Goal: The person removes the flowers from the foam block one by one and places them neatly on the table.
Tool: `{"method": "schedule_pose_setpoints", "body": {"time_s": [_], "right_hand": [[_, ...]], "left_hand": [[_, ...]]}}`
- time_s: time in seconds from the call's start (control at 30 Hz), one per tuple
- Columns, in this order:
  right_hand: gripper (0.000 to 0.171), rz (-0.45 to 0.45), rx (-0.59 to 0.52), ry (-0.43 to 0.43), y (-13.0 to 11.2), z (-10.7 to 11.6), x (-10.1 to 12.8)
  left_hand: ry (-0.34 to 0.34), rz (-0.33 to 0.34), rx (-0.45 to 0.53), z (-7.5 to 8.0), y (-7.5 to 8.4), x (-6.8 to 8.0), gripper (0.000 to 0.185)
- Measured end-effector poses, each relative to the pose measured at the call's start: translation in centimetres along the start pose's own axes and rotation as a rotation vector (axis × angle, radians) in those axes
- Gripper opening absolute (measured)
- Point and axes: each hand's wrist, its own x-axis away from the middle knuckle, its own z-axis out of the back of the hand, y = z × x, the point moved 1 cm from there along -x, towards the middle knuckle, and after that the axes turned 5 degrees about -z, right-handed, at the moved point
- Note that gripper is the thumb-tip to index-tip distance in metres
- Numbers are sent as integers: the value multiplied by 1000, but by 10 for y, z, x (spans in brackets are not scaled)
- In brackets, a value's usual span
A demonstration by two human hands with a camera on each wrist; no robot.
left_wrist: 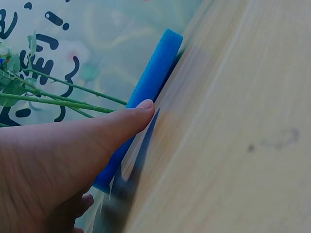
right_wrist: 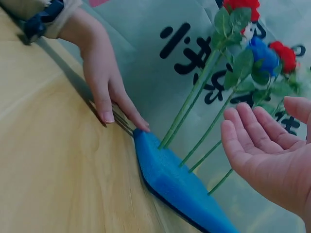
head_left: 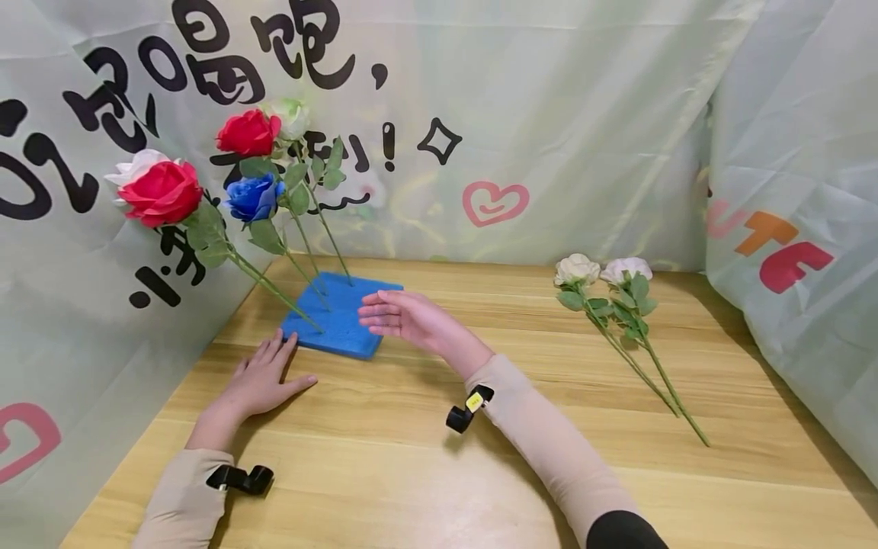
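A blue foam board [head_left: 353, 329] lies on the table with several artificial roses standing in it on green stems. Among them are a large red rose [head_left: 163, 194] with a white rose [head_left: 140, 165] behind it, a second red rose [head_left: 248, 133], a blue rose [head_left: 255, 197] and a whitish-green rose [head_left: 293, 117]. My left hand [head_left: 259, 381] is spread flat on the table, fingertips at the board's near left corner. Over the board's right edge, my right hand [head_left: 411, 320] has its fingers extended and holds nothing; the right wrist view shows its palm [right_wrist: 272, 155] facing the stems.
Two more artificial roses, a cream rose [head_left: 576, 270] and a pale lilac rose [head_left: 626, 271], lie side by side on the right of the wooden table [head_left: 384, 473]. Printed cloth [head_left: 590, 130] hangs behind the table and along both sides.
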Motion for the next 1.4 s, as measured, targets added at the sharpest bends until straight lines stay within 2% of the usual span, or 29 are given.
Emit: {"method": "schedule_pose_setpoints", "body": {"time_s": [0.33,0.47,0.73,1.1,1.4], "right_hand": [[40,41,-193,82,14,1,-49],[38,64,-203,97,22,-8,-64],[38,113,-122,77,35,-25,-83],[35,139,-12,113,49,-28,-94],[37,154,269,82,49,-32,-100]], "left_hand": [[-1,5,1,-1,0,-3,101],[3,8,-2,-1,-2,-2,101],[1,10,5,0,-3,-2,100],[3,10,8,3,0,-2,99],[-3,11,2,0,-3,-2,101]]}}
